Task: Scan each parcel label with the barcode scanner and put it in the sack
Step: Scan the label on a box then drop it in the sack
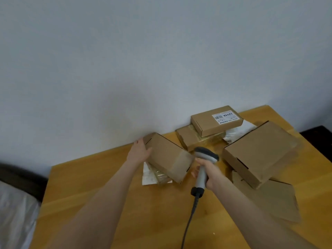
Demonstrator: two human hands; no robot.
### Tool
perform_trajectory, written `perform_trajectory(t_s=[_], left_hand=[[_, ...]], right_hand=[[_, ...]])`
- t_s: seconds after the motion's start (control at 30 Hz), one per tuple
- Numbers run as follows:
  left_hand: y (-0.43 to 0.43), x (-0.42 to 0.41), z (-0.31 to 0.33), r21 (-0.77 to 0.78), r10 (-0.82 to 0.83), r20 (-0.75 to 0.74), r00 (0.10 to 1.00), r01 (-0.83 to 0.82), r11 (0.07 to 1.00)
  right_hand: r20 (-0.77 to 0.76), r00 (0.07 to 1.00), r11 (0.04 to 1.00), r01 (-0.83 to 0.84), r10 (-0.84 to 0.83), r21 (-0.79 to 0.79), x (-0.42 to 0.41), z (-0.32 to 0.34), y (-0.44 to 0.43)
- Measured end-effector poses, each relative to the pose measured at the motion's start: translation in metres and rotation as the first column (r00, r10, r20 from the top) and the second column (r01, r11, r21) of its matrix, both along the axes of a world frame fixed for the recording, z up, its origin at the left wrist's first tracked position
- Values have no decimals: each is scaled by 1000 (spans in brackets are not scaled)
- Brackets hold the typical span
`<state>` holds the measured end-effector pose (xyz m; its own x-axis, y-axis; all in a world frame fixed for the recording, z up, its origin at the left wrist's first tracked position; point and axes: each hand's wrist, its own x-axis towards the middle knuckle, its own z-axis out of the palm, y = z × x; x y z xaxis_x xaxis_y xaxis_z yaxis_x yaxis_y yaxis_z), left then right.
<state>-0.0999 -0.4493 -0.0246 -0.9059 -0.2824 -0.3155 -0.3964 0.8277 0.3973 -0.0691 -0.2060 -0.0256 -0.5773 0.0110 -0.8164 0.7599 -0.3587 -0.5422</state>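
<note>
My left hand (139, 150) grips the far end of a plain brown cardboard parcel (168, 157) and holds it tilted above the wooden table (100, 191). No label shows on its visible faces. My right hand (209, 172) is wrapped round the handle of a grey barcode scanner (203, 163), whose head sits just right of the parcel. The scanner's dark cable (188, 223) trails toward me. A white plastic mailer (152, 175) lies under the tilted parcel.
Several more parcels sit at the back right: a box with a white barcode label (216, 120) stacked on a taped one (193, 140), and a large plain box (260, 151) on flat cardboard (273, 200). A pale sack-like material (14, 216) shows at the lower left.
</note>
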Motion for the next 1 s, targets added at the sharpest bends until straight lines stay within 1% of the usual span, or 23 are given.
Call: perform_trajectory(t_s=[0.1,0.17,0.23,0.3,0.37,0.43,0.5,0.53,0.57,0.7,0.83,0.9,1.0], left_hand=[[-8,-16,-16,55,50,71,996,-54,997],[-7,-16,-21,103,58,123,991,-71,992],[-7,-14,-25,142,107,115,988,-123,982],[-7,-8,-24,225,232,57,971,-239,945],[-8,0,-22,343,394,-9,919,-367,864],[-6,9,-14,446,531,-51,846,-457,770],[-3,21,-2,570,659,-31,751,-528,629],[-2,28,6,631,707,-14,707,-543,554],[-1,37,14,676,736,-3,677,-541,500],[9,78,44,800,757,19,653,-464,380],[18,115,70,885,802,29,597,-388,256],[20,132,79,891,798,61,600,-393,227],[28,156,91,868,738,111,666,-426,254]], right_hand=[[-5,1000,999,2,-3,-46,-20,-16,-11],[-8,1000,999,8,-8,-47,-27,-21,-13],[-14,1000,999,10,-11,-37,-31,-24,-14],[-21,1000,999,14,-15,-31,-33,-25,-13],[-28,999,999,21,-22,-28,-34,-23,-10],[-39,999,999,20,-21,-26,-32,-17,-7],[-64,998,999,10,-13,-34,-29,-8,-3],[-73,997,999,-2,0,-36,-27,-2,-1],[-82,997,999,-16,13,-35,-24,4,1],[-115,991,995,-78,70,-67,-7,28,6],[-111,986,985,-134,122,-106,13,44,12],[-93,985,980,-155,143,-126,21,51,17],[-76,982,971,-186,176,-151,32,62,22]])
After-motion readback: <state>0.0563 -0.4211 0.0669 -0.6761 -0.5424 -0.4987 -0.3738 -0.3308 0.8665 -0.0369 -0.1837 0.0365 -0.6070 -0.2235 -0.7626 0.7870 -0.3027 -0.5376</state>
